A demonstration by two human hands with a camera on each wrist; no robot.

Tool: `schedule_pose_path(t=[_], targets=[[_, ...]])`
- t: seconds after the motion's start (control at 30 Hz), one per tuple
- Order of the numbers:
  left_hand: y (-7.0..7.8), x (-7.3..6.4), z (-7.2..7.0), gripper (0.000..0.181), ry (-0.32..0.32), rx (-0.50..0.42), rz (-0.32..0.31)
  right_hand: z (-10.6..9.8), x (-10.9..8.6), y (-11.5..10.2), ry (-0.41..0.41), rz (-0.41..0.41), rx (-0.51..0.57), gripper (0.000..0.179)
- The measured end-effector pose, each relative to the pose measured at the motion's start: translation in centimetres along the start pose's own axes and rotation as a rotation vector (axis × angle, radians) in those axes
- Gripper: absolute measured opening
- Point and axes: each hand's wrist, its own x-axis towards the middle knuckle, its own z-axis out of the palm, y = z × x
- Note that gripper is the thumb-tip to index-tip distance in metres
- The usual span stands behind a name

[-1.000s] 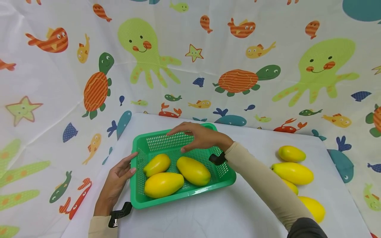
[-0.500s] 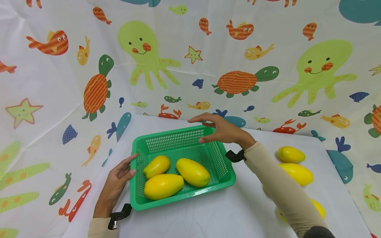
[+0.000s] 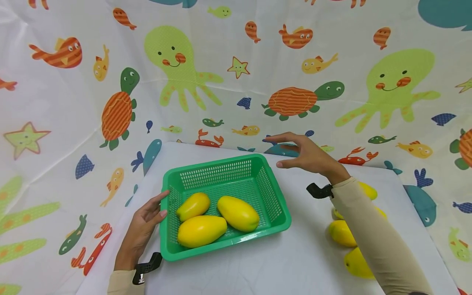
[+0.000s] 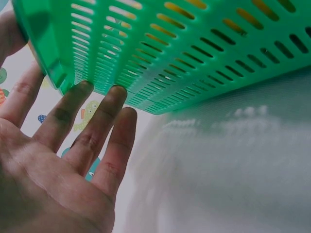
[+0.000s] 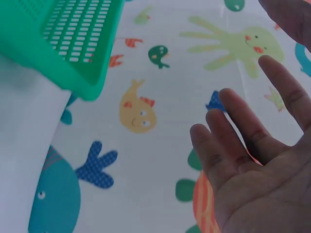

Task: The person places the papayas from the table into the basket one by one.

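A person's unclenched left grip [image 3: 145, 217] touches the left end of a green basket [image 3: 254, 236] bearing 3 yellow fruits [image 3: 237, 213] on a white tabletop [image 3: 258, 270], where light, steady pressure should curb sliding, while the right grip [image 3: 313, 157], unclenched and empty, hangs near the opposite end.

White tabletop [image 3: 291, 264] across the near ground, and up goes a white sea-print sheet [image 3: 265, 61] on the far side, left and right! Lime octopus [image 3: 169, 47] far left, second octopus [image 3: 402, 73] far right, orange-shelled turtle [image 3: 292, 101] between them, smiling starfish [image 3: 26, 140] out left!
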Motion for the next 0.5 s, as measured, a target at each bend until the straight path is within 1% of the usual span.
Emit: schedule_pose_path(t=[0.27, 0.5], targets=[[0.2, 0.1, 0.0, 0.058, 0.01, 0.036, -0.031, -2.5, -2.6, 1.5, 0.069, 0.057, -0.079, 0.069], [0.0, 0.1, 0.0, 0.058, 0.002, 0.021, -0.018, -4.6, -5.5, 3.3, 0.126, 0.154, -0.117, 0.07]])
